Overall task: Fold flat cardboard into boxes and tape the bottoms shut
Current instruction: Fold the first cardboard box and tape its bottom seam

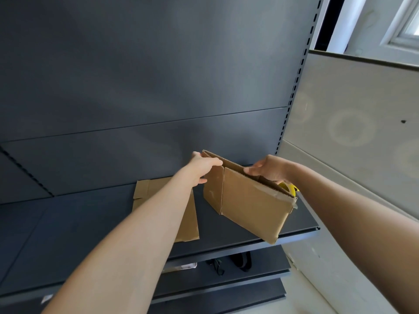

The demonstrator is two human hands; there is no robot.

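Above the dark shelf, the left hand and right hand are each gripping the top edge of the partly opened cardboard box, fingers closed on it, while flat cardboard is lying behind the left arm and a yellow tape roll is peeking beyond.

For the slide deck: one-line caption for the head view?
Both hands open a cardboard box above a dark shelf.
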